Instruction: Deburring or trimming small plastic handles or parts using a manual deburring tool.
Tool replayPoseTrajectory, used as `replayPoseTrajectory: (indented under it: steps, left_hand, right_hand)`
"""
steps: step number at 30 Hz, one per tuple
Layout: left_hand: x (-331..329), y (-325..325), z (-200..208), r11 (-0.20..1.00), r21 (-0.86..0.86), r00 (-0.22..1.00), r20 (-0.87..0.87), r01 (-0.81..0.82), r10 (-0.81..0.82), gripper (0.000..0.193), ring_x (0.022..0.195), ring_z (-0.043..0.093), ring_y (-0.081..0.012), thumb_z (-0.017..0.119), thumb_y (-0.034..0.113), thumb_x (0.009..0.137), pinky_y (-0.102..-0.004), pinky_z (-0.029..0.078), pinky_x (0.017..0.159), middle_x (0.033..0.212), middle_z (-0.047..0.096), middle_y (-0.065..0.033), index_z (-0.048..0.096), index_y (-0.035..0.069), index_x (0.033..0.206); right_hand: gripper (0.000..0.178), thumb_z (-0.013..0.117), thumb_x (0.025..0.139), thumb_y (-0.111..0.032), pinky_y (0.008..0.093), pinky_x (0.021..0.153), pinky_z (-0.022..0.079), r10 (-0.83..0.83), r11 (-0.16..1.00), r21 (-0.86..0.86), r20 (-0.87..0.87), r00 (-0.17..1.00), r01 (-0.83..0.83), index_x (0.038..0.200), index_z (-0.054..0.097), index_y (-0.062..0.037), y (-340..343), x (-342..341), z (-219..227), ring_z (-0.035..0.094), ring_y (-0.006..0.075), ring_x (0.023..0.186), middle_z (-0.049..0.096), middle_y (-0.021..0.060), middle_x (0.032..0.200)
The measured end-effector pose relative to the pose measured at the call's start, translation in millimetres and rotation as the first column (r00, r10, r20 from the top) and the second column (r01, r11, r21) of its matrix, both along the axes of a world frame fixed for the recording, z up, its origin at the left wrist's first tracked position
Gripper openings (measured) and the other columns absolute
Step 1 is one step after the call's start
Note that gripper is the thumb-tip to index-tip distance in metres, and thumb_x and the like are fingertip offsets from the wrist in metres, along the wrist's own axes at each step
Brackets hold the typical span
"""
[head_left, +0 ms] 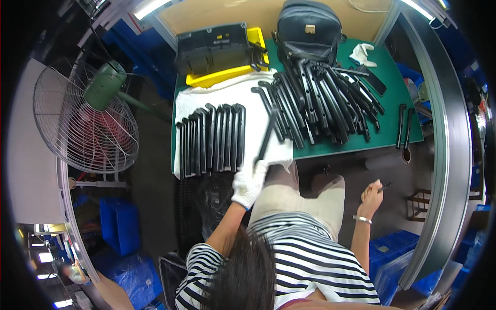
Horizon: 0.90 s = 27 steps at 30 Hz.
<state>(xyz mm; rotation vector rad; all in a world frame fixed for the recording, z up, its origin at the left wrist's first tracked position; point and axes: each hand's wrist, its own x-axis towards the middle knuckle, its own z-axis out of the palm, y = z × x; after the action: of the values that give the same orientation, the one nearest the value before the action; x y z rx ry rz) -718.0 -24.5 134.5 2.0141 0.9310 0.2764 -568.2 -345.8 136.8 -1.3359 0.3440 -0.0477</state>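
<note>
My left hand (pixel 249 182), in a white knit glove, is closed around the lower end of a black bent tube (pixel 267 135). The tube stands tilted over the white cloth (pixel 258 124). To its left a row of similar black tubes (pixel 212 139) lies side by side on the cloth. A larger heap of black tubes (pixel 323 98), some with holes, lies to the right. My bare right hand (pixel 371 195) is off to the right, away from the table, with its fingers closed on a small dark pen-like stick (pixel 385 187).
On the green table (pixel 330 150) stand a yellow bin (pixel 227 76) holding a black panel, and a black backpack (pixel 309 31). A white glove (pixel 363 54), a phone (pixel 373 81) and two separate tubes (pixel 401 125) lie right. A caged fan (pixel 87 119) stands left; a metal post (pixel 444 129) rises right.
</note>
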Motion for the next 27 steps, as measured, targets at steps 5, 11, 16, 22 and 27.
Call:
replayPoseTrajectory:
  steps: [5, 11, 16, 22, 27]
  left_hand:
    - [9.6, 61.0, -4.7, 0.737, 0.635, 0.931, -0.074, -0.233, 0.358, 0.034, 0.084, 0.060, -0.0358, 0.062, 0.037, 0.087, -0.0455, 0.051, 0.070, 0.096, 0.054, -0.0161, 0.055, 0.006, 0.100]
    - [35.3, 72.5, -28.6, 0.596, 0.798, 0.898, -0.196, -0.087, 0.394, 0.039, 0.094, 0.055, -0.0316, 0.066, 0.031, 0.081, -0.0442, 0.046, 0.080, 0.098, 0.052, -0.0130, 0.052, 0.009, 0.110]
    - [52.3, 65.8, -11.6, 0.594, 0.791, 0.912, -0.125, -0.145, 0.390, 0.046, 0.101, 0.053, -0.0345, 0.067, 0.029, 0.080, -0.0456, 0.043, 0.088, 0.107, 0.052, -0.0169, 0.052, 0.007, 0.118]
    - [145.8, 24.4, 17.9, 0.966, 0.240, 0.971, -0.237, 0.101, -0.042, 0.048, 0.097, 0.064, -0.0338, 0.061, 0.047, 0.082, -0.0418, 0.048, 0.088, 0.101, 0.067, -0.0171, 0.064, 0.005, 0.107]
    - [187.5, 75.0, -69.2, 0.931, 0.234, 0.924, -0.331, 0.279, -0.193, 0.066, 0.111, 0.059, -0.0370, 0.056, 0.051, 0.083, -0.0397, 0.043, 0.097, 0.120, 0.061, -0.0254, 0.061, -0.005, 0.117]
  right_hand:
    - [0.032, 0.050, 0.100, -0.026, 0.0204, 0.037, 0.019, 0.031, 0.998, -0.043, -0.090, 0.996, -0.035, 0.071, 0.041, -0.0155, -9.0, -26.8, -27.7, 0.026, 0.0003, 0.041, 0.034, -0.0079, 0.055]
    - [0.026, 0.052, 0.098, -0.023, 0.0197, 0.037, 0.023, 0.127, 0.992, 0.029, -0.256, 0.958, -0.124, 0.077, 0.042, -0.0127, 18.5, -50.3, -18.0, 0.028, 0.0012, 0.041, 0.034, -0.0072, 0.055]
    - [0.026, 0.046, 0.100, -0.024, 0.0212, 0.039, 0.028, 0.235, 0.962, -0.072, -0.266, 0.935, -0.263, 0.083, 0.053, -0.0060, -7.1, -47.9, -35.4, 0.030, 0.0022, 0.042, 0.038, -0.0058, 0.059]
    - [0.029, 0.043, 0.102, -0.030, 0.0259, 0.043, 0.037, 0.152, 0.988, 0.027, -0.044, 0.987, -0.151, 0.083, 0.047, -0.0080, 11.6, -48.3, -51.4, 0.035, 0.0057, 0.044, 0.037, -0.0049, 0.057]
    - [0.028, 0.045, 0.102, -0.033, 0.0219, 0.041, 0.034, 0.327, 0.939, 0.180, -0.200, 0.924, -0.293, 0.087, 0.043, -0.0092, 20.4, -65.4, -16.8, 0.037, 0.0045, 0.046, 0.039, -0.0049, 0.061]
